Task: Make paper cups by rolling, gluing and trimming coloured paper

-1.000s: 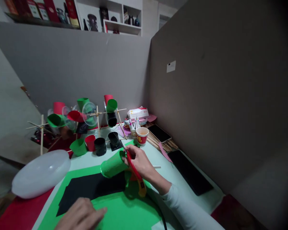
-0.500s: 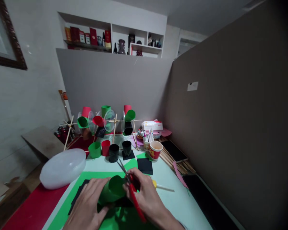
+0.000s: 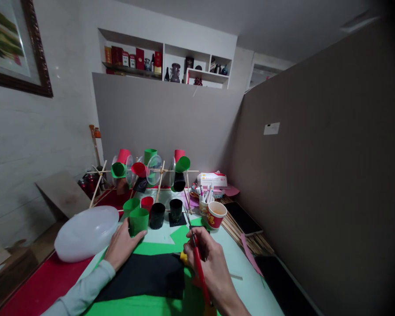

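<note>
My left hand is closed around a green paper cylinder, which stands upright in front of another green cylinder. In my right hand is a pair of red-handled scissors, blades pointing away from me. Under and beside that hand a yellow tool with a dark tip shows in part. A black sheet lies on green paper between my forearms. Beyond my left hand stand a red cylinder and two black cylinders, one left of the other.
Behind stands a stick frame bearing clear discs and coloured cylinders. A translucent white, rounded object sits at left. To the right are a red paper cup, a cup of pens, wooden sticks and a dark phone-like slab.
My left hand has carried the green cylinder forward and left, beside the standing ones, uncovering the black sheet. My right hand, still with the scissors, has moved slightly right. The view has tilted up.
</note>
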Available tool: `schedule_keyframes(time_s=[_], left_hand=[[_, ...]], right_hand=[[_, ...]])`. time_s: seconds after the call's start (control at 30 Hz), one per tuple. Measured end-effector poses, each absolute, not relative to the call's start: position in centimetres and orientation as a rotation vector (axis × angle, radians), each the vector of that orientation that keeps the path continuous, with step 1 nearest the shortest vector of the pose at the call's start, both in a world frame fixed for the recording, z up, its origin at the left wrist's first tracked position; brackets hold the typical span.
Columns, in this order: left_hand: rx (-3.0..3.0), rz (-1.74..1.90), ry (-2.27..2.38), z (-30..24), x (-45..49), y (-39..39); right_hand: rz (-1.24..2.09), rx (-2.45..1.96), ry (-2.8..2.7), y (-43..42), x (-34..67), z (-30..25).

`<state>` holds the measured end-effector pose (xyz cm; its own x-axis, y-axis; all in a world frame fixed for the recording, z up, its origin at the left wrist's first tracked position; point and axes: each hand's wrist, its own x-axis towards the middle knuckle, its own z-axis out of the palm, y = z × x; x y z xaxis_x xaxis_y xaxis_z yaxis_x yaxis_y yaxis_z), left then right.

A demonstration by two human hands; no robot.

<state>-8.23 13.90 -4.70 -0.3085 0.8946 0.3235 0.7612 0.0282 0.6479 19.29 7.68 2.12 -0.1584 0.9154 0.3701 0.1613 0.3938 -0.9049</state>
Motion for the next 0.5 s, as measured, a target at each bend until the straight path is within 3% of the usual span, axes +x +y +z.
schedule_keyframes(time_s=[0.23, 0.5], left_hand=[[1.801, 1.062, 2.092, -6.1, -9.2, 14.7], [1.783, 1.226, 1.922, -5.0, -9.1, 12.3]], right_hand=[[0.895, -0.965, -1.704, 7.2, 19.2, 1.9], [0.667, -0.961, -1.878, 7.0, 19.1, 1.8]])
